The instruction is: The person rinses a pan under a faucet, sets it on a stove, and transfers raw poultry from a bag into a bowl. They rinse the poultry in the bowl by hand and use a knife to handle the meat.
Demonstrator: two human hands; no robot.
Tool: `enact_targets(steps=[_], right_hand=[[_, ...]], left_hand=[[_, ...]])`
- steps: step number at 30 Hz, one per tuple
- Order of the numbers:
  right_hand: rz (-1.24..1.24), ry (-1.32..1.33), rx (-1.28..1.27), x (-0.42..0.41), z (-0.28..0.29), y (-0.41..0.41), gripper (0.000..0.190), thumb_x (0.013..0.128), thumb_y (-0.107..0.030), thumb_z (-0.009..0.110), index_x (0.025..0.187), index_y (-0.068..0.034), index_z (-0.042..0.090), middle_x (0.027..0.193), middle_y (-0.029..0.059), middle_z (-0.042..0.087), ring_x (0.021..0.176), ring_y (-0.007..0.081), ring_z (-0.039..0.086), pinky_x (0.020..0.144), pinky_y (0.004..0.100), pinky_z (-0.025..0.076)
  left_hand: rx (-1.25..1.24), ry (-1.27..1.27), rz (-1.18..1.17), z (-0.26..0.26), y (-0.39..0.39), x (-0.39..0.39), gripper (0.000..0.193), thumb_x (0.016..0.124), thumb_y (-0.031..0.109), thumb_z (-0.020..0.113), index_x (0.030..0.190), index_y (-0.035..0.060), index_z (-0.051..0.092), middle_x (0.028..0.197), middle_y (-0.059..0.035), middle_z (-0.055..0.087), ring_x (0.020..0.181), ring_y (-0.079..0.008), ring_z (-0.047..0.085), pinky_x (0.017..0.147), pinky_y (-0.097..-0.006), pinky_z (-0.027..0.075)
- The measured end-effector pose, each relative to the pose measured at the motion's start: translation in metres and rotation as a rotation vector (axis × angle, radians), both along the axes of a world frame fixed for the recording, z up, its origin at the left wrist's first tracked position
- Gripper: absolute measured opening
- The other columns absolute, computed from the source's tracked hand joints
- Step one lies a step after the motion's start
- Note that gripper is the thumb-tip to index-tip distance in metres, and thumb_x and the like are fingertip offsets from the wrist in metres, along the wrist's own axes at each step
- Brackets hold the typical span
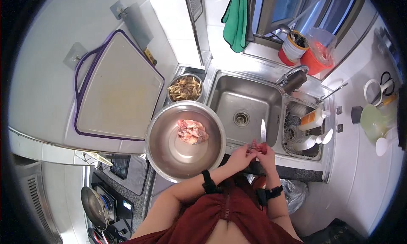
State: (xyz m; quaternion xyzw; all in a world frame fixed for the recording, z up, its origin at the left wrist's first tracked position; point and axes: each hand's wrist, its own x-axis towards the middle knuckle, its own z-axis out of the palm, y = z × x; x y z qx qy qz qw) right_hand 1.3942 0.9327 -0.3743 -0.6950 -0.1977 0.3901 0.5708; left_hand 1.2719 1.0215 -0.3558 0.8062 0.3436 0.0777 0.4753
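Observation:
Over the front rim of the steel sink (222,94), my two hands meet. My left hand (240,157) pinches a small reddish piece of raw meat (253,144), partly hidden by the fingers. My right hand (266,154) grips a small knife, its blade (263,131) pointing away from me over the basin; the fingers also touch the meat. Left of my hands stands a large stainless steel bowl (165,158). A pile of raw meat pieces (192,131) lies on its bottom.
A smaller bowl of brown dried strips (185,88) stands behind the large bowl. A wire basket (291,148) with bottles (313,119) sits right of the basin, near the faucet (292,74). A cutting board (122,88) and a cleaver (136,29) hang left. A frying pan (93,207) rests on the stove.

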Motion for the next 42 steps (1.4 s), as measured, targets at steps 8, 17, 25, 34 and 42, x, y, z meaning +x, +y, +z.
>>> enact_targets(steps=[8, 17, 25, 34, 42], right_hand=[[0.031, -0.22, 0.165, -0.019, 0.069, -0.001, 0.025, 0.081, -0.01, 0.065, 0.098, 0.0, 0.049, 0.079, 0.0068, 0.058, 0.066, 0.0113, 0.055, 0.059, 0.023, 0.044], [0.15, -0.26, 0.1, -0.024, 0.091, -0.019, 0.018, 0.09, -0.015, 0.053, 0.098, 0.0, 0.059, 0.063, -0.0001, 0.052, 0.058, 0.0074, 0.048, 0.055, 0.0224, 0.04], [0.142, -0.237, 0.068, -0.021, 0.091, -0.021, 0.019, 0.091, -0.017, 0.052, 0.095, 0.0, 0.059, 0.062, -0.0009, 0.049, 0.057, 0.0069, 0.046, 0.053, 0.0232, 0.038], [0.195, -0.228, -0.019, -0.01, 0.088, -0.032, 0.02, 0.089, -0.019, 0.055, 0.096, -0.001, 0.06, 0.064, -0.0006, 0.052, 0.058, 0.0075, 0.049, 0.054, 0.0228, 0.04], [0.195, -0.174, 0.092, 0.0, 0.103, -0.015, 0.014, 0.089, -0.014, 0.055, 0.09, -0.001, 0.05, 0.062, 0.0018, 0.054, 0.055, 0.0071, 0.05, 0.051, 0.0226, 0.04]], left_hand=[[-1.117, -0.472, 0.333, 0.042, 0.043, -0.005, 0.021, 0.085, 0.017, 0.063, 0.098, 0.0006, 0.06, 0.09, -0.0081, 0.063, 0.081, -0.017, 0.063, 0.071, -0.0284, 0.053], [-1.222, -0.75, 0.512, 0.069, 0.088, -0.017, 0.015, 0.087, 0.015, 0.061, 0.098, 0.0066, 0.055, 0.089, -0.002, 0.06, 0.081, -0.0127, 0.061, 0.072, -0.0254, 0.052], [-1.231, -0.781, 0.545, 0.065, 0.084, -0.015, 0.015, 0.088, 0.015, 0.059, 0.1, 0.0064, 0.055, 0.092, -0.0022, 0.061, 0.085, -0.0133, 0.061, 0.074, -0.0253, 0.052], [-0.876, -0.754, 0.488, 0.076, 0.07, -0.007, 0.006, 0.087, 0.008, 0.058, 0.091, 0.0037, 0.059, 0.085, -0.0039, 0.062, 0.078, -0.0149, 0.063, 0.067, -0.0256, 0.054], [-0.736, -0.578, 0.243, 0.081, 0.054, 0.007, 0.008, 0.085, 0.004, 0.059, 0.091, -0.0006, 0.06, 0.086, -0.0061, 0.064, 0.077, -0.0134, 0.062, 0.069, -0.0259, 0.055]])
